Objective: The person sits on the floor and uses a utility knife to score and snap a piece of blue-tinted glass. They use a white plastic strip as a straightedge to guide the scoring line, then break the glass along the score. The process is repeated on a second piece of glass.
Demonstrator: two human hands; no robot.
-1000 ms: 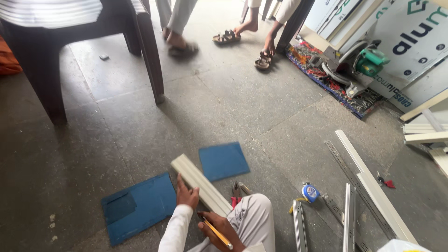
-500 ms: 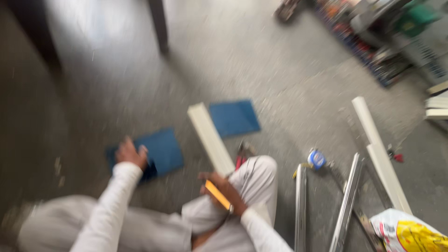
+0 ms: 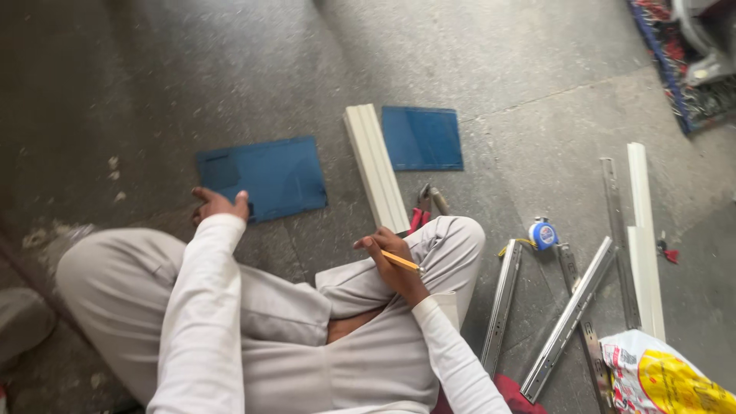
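Observation:
I sit on the grey floor with my legs folded. My left hand rests on the floor at the near edge of a large blue sheet, fingers apart, touching its corner. My right hand holds a yellow pencil above my knee, close to the near end of a cream profile bar that lies between the two blue sheets. A smaller blue sheet lies just right of the bar. Red-handled pliers lie at the bar's near end.
A blue tape measure lies right of my knee. Metal drawer slides and a white bar lie further right. A yellow and white bag sits at the bottom right. A patterned mat is at the top right.
The view has tilted down, so the chair and other people's feet are out of sight. My left hand moved left from the cream bar to the large blue sheet's edge. The pencil stays in my right hand.

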